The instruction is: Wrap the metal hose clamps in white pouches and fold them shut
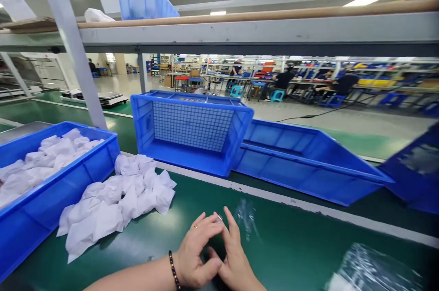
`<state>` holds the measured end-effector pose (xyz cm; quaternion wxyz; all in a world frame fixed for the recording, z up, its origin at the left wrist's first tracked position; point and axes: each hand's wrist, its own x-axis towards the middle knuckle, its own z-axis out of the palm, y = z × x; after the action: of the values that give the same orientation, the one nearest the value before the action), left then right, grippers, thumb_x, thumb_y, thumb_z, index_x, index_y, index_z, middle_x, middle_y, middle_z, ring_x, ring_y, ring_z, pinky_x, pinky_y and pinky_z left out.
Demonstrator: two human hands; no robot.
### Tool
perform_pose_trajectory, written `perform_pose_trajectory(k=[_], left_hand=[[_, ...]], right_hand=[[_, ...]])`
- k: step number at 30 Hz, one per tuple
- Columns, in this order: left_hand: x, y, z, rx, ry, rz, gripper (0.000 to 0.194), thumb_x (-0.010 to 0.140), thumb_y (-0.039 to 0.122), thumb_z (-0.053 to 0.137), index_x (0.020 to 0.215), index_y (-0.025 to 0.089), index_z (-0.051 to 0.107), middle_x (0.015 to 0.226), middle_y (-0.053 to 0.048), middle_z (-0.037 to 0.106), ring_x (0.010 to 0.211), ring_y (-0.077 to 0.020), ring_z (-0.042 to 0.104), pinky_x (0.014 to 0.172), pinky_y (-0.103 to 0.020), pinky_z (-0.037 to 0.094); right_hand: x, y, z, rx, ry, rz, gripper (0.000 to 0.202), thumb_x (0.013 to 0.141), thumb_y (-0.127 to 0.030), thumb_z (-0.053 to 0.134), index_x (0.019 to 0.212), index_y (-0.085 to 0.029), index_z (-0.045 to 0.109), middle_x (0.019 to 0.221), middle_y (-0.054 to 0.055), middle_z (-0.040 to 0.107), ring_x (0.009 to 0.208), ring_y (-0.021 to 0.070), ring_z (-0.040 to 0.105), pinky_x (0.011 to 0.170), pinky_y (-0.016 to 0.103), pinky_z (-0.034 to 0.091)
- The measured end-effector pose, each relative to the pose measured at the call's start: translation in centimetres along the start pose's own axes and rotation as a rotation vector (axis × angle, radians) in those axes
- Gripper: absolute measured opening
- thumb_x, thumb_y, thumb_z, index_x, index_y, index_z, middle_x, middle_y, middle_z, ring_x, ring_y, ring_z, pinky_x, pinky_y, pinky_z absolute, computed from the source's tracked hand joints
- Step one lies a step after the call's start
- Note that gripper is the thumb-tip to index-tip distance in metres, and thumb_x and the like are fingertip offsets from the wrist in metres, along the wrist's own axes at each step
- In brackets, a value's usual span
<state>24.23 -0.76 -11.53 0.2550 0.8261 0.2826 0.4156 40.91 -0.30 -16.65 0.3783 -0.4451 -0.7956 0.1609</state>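
Note:
My left hand (199,250), with a ring and a beaded bracelet, is curled over the green work surface. Its fingertips meet those of my right hand (236,256), thumbs close together. At the touching fingertips a small shiny silver piece (219,218) shows; its kind is too small to tell. Just beyond my right fingers lies a crumpled clear plastic film (247,218). White wrapped packets (120,195) are heaped to the left of my hands. More such packets (51,158) fill a blue bin (68,185) at the far left.
An empty blue crate (192,158) lies on its side across the bench (154,240), beside a long blue bin (295,169). Clear plastic bags (373,268) lie at the near right. A shelf beam (240,30) crosses above; a slanted post (75,48) stands left. People sit at distant benches.

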Motion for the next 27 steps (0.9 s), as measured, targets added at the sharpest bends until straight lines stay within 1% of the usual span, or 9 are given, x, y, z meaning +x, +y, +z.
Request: perform_pose_trajectory(k=[2, 5, 8, 10, 12, 14, 16, 22, 27], left_hand=[[-0.1, -0.3, 0.1, -0.022, 0.03, 0.02, 0.059, 0.08, 0.029, 0.049, 0.136, 0.025, 0.03, 0.135, -0.009, 0.045, 0.127, -0.0264, 0.038, 0.109, -0.05, 0.021], [-0.1, -0.7, 0.3, -0.027, 0.08, 0.007, 0.055, 0.082, 0.023, 0.048, 0.134, 0.024, 0.032, 0.134, -0.01, 0.045, 0.125, -0.0255, 0.04, 0.108, -0.049, 0.024], [0.3, -1.1, 0.5, -0.064, 0.153, -0.093, 0.045, 0.082, 0.022, 0.05, 0.126, 0.024, 0.039, 0.129, -0.01, 0.047, 0.121, -0.0245, 0.042, 0.103, -0.045, 0.033], [0.7, -1.3, 0.5, -0.12, 0.171, -0.204, 0.031, 0.082, 0.022, 0.052, 0.113, 0.023, 0.048, 0.121, -0.01, 0.051, 0.114, -0.0227, 0.048, 0.096, -0.04, 0.039], [1.3, -1.4, 0.5, -0.161, 0.138, -0.302, 0.014, 0.081, 0.02, 0.054, 0.095, 0.02, 0.055, 0.109, -0.008, 0.055, 0.104, -0.0206, 0.052, 0.092, -0.037, 0.042], [1.7, -1.4, 0.5, -0.179, 0.092, -0.362, 0.003, 0.08, 0.018, 0.054, 0.082, 0.019, 0.056, 0.098, -0.006, 0.057, 0.097, -0.019, 0.054, 0.088, -0.034, 0.043], [2.0, -1.4, 0.6, -0.189, 0.065, -0.391, 0.003, 0.079, 0.017, 0.054, 0.078, 0.018, 0.057, 0.095, -0.005, 0.057, 0.093, -0.0182, 0.055, 0.086, -0.033, 0.043], [1.9, -1.6, 0.9, -0.229, 0.043, -0.435, 0.008, 0.081, 0.02, 0.052, 0.081, 0.018, 0.059, 0.092, -0.005, 0.058, 0.085, -0.0169, 0.054, 0.076, -0.029, 0.044], [1.9, -2.2, 1.2, -0.276, 0.049, -0.513, 0.005, 0.075, 0.016, 0.053, 0.076, 0.017, 0.058, 0.08, -0.002, 0.055, 0.072, -0.0141, 0.051, 0.064, -0.024, 0.041]], right_hand=[[0.2, -0.3, -0.2, 0.002, 0.003, 0.023, 0.064, 0.082, -0.02, 0.048, 0.14, -0.025, 0.02, 0.15, 0.01, -0.001, 0.136, 0.0306, 0.018, 0.103, 0.05, 0.034], [0.5, -0.6, -0.5, 0.016, 0.054, -0.016, 0.067, 0.08, -0.019, 0.049, 0.14, -0.022, 0.02, 0.15, 0.011, 0.0, 0.137, 0.0315, 0.016, 0.103, 0.049, 0.035], [0.7, -0.8, -0.8, 0.015, 0.075, -0.029, 0.067, 0.08, -0.018, 0.05, 0.14, -0.021, 0.022, 0.149, 0.012, 0.001, 0.136, 0.0321, 0.016, 0.103, 0.049, 0.035], [0.7, -1.0, -1.0, 0.006, 0.068, -0.018, 0.066, 0.078, -0.016, 0.051, 0.138, -0.021, 0.025, 0.149, 0.012, 0.002, 0.136, 0.0325, 0.016, 0.104, 0.05, 0.032], [0.7, -1.3, -1.2, 0.008, 0.059, -0.031, 0.067, 0.074, -0.014, 0.052, 0.137, -0.019, 0.028, 0.149, 0.012, 0.001, 0.136, 0.0329, 0.015, 0.105, 0.05, 0.031], [0.8, -1.6, -1.4, 0.009, 0.052, -0.055, 0.068, 0.071, -0.012, 0.052, 0.135, -0.017, 0.03, 0.149, 0.013, 0.001, 0.136, 0.0333, 0.015, 0.105, 0.05, 0.03], [0.9, -1.9, -1.7, 0.002, 0.055, -0.085, 0.067, 0.069, -0.012, 0.052, 0.133, -0.016, 0.033, 0.149, 0.013, 0.002, 0.136, 0.0339, 0.015, 0.105, 0.05, 0.03], [1.0, -2.5, -2.2, -0.006, 0.045, -0.151, 0.06, 0.067, -0.015, 0.052, 0.126, -0.013, 0.041, 0.149, 0.015, 0.004, 0.136, 0.0357, 0.014, 0.105, 0.05, 0.029], [1.1, -2.3, -2.1, -0.005, 0.048, -0.147, 0.035, 0.073, -0.017, 0.051, 0.108, -0.016, 0.054, 0.149, 0.011, 0.008, 0.135, 0.0344, 0.017, 0.105, 0.051, 0.029]])
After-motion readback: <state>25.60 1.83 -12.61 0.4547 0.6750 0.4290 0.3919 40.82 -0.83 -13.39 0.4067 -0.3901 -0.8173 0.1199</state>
